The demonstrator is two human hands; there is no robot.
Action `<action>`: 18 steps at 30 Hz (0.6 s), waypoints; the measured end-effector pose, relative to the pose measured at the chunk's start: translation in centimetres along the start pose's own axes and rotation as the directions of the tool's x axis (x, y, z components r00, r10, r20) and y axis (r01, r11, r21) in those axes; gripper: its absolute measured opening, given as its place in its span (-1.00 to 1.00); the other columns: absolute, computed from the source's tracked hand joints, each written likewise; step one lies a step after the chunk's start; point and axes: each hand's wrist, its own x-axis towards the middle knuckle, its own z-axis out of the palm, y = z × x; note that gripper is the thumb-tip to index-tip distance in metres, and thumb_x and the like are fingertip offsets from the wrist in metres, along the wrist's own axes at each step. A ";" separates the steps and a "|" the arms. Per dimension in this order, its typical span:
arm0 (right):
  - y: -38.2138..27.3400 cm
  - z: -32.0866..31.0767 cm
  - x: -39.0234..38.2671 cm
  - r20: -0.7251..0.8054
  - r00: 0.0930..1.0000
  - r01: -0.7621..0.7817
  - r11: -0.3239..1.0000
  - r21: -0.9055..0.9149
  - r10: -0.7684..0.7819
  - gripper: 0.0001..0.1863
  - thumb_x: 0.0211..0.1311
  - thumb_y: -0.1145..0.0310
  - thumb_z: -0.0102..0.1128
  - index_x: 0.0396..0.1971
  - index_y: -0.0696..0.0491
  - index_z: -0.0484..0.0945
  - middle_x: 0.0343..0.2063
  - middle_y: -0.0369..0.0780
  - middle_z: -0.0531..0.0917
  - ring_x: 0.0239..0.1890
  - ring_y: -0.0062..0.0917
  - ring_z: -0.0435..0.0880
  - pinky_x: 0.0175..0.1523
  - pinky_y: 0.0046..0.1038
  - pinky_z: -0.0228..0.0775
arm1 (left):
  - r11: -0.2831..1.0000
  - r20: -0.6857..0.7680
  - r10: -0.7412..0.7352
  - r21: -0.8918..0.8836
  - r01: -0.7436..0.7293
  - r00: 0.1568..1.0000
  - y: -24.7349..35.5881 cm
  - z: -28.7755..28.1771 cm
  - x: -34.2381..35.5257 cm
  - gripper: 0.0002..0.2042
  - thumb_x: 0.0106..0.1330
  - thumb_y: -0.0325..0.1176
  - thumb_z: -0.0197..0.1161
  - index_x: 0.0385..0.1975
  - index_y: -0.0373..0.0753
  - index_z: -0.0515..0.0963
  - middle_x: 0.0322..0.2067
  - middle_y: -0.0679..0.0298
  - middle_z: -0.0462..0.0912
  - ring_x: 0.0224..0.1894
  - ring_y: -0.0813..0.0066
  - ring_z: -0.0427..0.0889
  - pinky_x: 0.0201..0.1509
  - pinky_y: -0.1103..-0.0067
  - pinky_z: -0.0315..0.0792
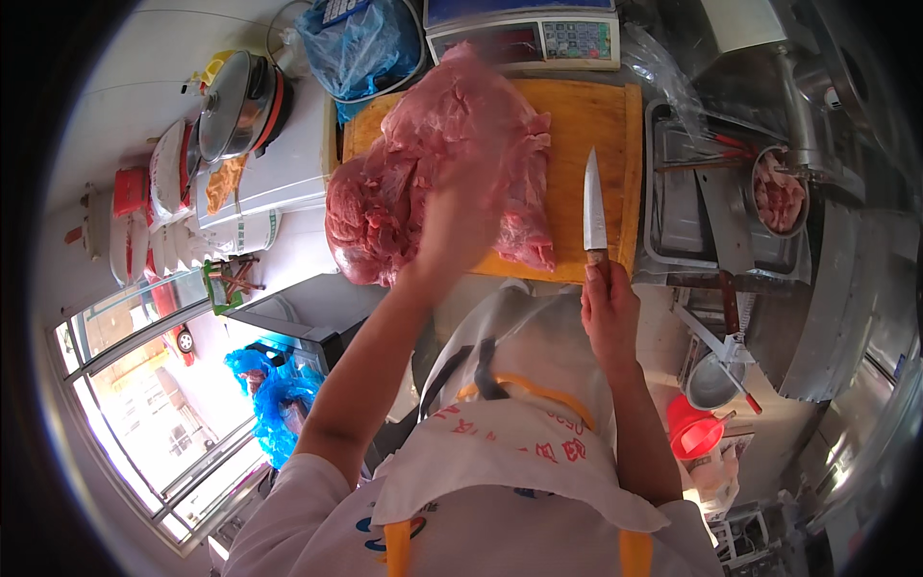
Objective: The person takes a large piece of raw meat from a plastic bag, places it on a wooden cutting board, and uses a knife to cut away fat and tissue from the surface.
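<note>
A large slab of raw meat covers the left and middle of the wooden cutting board, with one lobe hanging over the board's left front edge. Over the meat is my left hand, smeared by motion, so its fingers cannot be made out. At the board's right front edge, my right hand is closed round the handle of a knife. The blade points away from me over bare wood, apart from the meat.
Behind the board stands a scale, beside a blue plastic bag. To the right, a metal tray carries a cleaver; a bowl of meat pieces sits by a metal machine. A lidded pot is at the left.
</note>
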 end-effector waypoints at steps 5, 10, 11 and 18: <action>1.1 -0.9 0.0 -0.007 1.000 0.023 0.998 0.065 -0.022 -0.74 0.67 0.15 0.14 -0.13 0.05 0.54 -0.57 -0.42 0.47 -0.65 -0.80 0.35 -0.59 -0.65 0.17 | 0.981 0.146 -0.121 0.169 0.096 0.982 2.7 4.5 1.6 -0.57 0.23 -0.55 0.23 0.13 -0.17 0.60 0.28 0.26 0.57 0.16 0.09 0.65 0.16 0.31 0.58; 0.8 -1.1 -0.2 -0.021 0.999 -0.041 0.996 0.076 0.042 -0.75 0.66 0.20 0.14 -0.20 0.07 0.52 -0.57 -0.42 0.49 -0.60 -0.79 0.40 -0.52 -0.61 0.27 | 0.963 -0.019 -0.035 0.265 0.039 0.999 1.8 6.7 1.1 -0.57 0.28 -0.50 0.20 0.18 -0.10 0.60 0.31 0.36 0.59 0.17 0.13 0.66 0.11 0.32 0.61; 0.6 -1.0 -0.3 -0.018 0.998 -0.065 0.996 0.066 0.066 -0.74 0.66 0.22 0.14 -0.24 0.08 0.51 -0.58 -0.41 0.49 -0.58 -0.78 0.43 -0.49 -0.58 0.31 | 0.965 -0.030 -0.074 0.251 0.079 0.997 1.8 6.7 1.1 -0.63 0.29 -0.44 0.23 0.11 -0.11 0.63 0.16 0.30 0.63 0.07 0.09 0.69 0.05 0.29 0.63; 1.4 -1.4 0.4 0.020 1.000 0.016 0.996 0.087 -0.018 -0.76 0.65 0.19 0.15 -0.16 0.07 0.54 -0.55 -0.41 0.50 -0.59 -0.78 0.40 -0.51 -0.61 0.27 | 0.890 0.040 -0.445 -0.084 0.447 0.894 2.5 3.5 1.6 -0.80 0.11 -0.27 0.49 -0.50 -0.30 0.77 -0.57 0.12 0.74 -0.47 0.33 0.75 -0.28 0.42 0.61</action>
